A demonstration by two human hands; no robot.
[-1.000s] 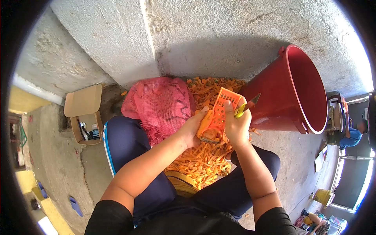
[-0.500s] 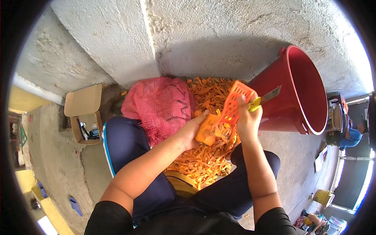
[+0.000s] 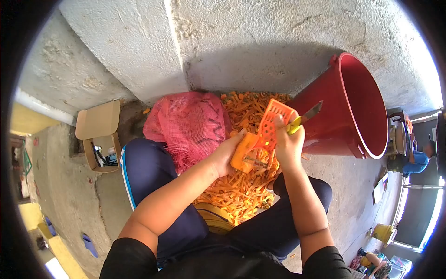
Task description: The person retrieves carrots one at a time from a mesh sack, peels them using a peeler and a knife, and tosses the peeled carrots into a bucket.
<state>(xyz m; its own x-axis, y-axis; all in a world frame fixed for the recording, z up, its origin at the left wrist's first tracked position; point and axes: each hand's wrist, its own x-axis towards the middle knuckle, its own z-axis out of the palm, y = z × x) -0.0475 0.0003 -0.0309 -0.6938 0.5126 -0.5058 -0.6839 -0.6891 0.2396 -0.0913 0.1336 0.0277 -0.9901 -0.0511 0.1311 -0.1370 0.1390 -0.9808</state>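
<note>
Gripped in the left hand: a thick, smooth orange vegetable piece, probably carrot, lying between the hands, nearer the left, long axis slanting forward and rightward. Clasped in the right hand: a perforated plastic peeler, blade end close against the vegetable, contact impossible to tell, plus a yellow-handled metal knife jutting rightward. Below both hands, thin curled peelings; ahead of the left, a coarse red mesh sack; beyond the right, a glossy red bucket.

Lighting bright; glare whitens the edge far right of the hands. Soft shadow lies on the wall beyond them. Fisheye distortion bends the outskirts; corners black.
</note>
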